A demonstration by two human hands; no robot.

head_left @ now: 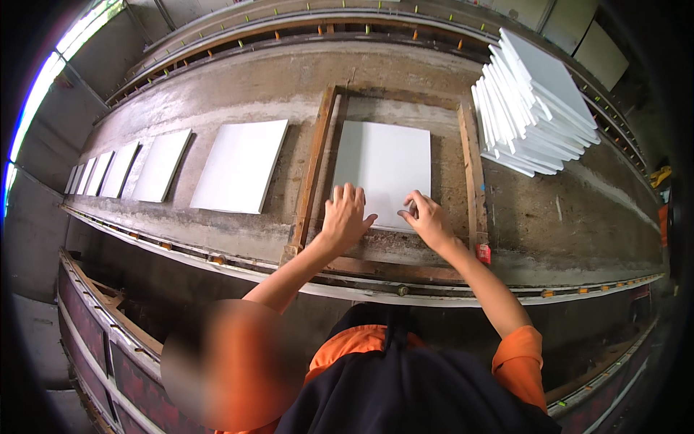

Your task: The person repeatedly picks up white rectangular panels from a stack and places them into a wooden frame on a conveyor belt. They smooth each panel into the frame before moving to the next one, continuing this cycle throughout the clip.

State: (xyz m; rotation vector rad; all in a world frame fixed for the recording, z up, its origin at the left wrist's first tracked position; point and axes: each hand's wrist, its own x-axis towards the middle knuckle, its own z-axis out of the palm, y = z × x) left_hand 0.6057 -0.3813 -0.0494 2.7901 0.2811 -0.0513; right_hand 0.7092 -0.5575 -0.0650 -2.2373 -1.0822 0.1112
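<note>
A white rectangular panel [383, 163] lies flat inside a wooden frame [316, 170] on the long table. Over the panel's near left corner is my left hand [346, 215], open, its fingers stretched forward and the thumb out to the side. My right hand [428, 219] is at the near right corner, with bent fingers and a gap between them and the thumb. Neither hand visibly grips anything. How firmly the fingertips touch the panel cannot be made out.
Several similar white panels [241, 166] lie in a row to the left. A tall, uneven stack of white panels [538, 101] stands at the far right. The frame's right bar [473, 173] has a small red item [483, 253] at its near end. A pale rail [405, 295] edges the table.
</note>
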